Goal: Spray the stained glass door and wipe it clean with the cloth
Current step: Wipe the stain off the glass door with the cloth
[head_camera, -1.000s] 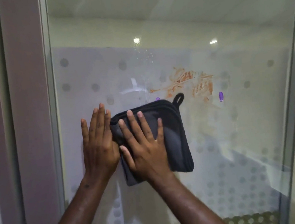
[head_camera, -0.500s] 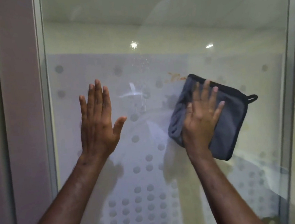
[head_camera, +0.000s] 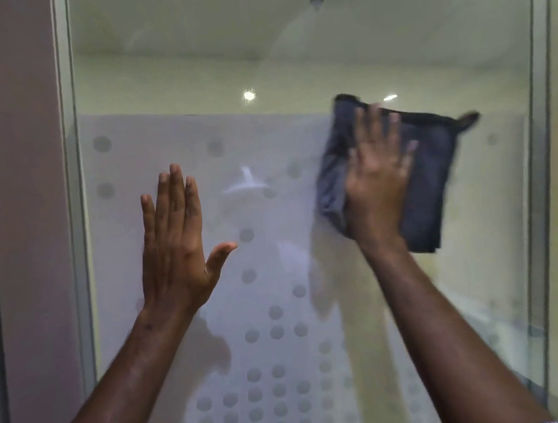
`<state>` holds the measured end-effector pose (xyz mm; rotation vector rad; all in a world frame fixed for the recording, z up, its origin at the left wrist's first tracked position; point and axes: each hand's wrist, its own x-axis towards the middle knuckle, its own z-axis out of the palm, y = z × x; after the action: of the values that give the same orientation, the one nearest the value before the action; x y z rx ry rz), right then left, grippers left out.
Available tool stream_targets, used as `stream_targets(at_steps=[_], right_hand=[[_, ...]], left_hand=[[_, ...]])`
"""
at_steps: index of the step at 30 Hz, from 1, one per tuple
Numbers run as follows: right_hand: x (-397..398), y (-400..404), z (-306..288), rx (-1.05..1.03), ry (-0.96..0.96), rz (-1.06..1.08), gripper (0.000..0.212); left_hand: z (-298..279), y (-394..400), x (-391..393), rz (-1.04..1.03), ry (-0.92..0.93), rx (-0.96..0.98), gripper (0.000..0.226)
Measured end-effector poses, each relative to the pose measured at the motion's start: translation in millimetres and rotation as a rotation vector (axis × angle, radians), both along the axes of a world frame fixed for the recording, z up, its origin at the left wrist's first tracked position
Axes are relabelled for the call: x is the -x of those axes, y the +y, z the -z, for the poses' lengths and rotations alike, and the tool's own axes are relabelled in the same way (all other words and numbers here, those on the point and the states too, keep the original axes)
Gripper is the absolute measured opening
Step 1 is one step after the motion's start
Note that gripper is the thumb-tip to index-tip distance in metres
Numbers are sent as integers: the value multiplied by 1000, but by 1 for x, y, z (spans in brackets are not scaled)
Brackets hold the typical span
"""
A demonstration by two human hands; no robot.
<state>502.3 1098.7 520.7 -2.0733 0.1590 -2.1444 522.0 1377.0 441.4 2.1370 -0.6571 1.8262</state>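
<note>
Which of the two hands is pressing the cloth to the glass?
The right hand, spread flat on the dark grey cloth; the left hand lies bare against the glass door.

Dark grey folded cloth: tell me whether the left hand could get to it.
Probably yes: the left hand lies flat on the glass door, bare glass between it and the dark grey folded cloth.

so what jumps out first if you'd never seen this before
The dark grey cloth stands out first, pressed flat against the glass door at upper right under the right hand, its edges blurred. Next comes the left hand, fingers straight and spread flat on the glass to the left of centre. Behind both, the frosted panel with grey dots fills the lower pane.
</note>
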Motion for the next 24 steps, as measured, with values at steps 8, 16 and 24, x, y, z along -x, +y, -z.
stream_targets(at_steps=[8,16,24], right_hand=[[13,-15,97,-119,-2,-69,54],[4,105,85,429,133,-70,67],[24,85,77,566,307,-87,74]], left_hand=[[0,-1,0,-41,9,-21,100],[0,-1,1,-28,20,-17,101],[0,0,1,7,24,-6,99]])
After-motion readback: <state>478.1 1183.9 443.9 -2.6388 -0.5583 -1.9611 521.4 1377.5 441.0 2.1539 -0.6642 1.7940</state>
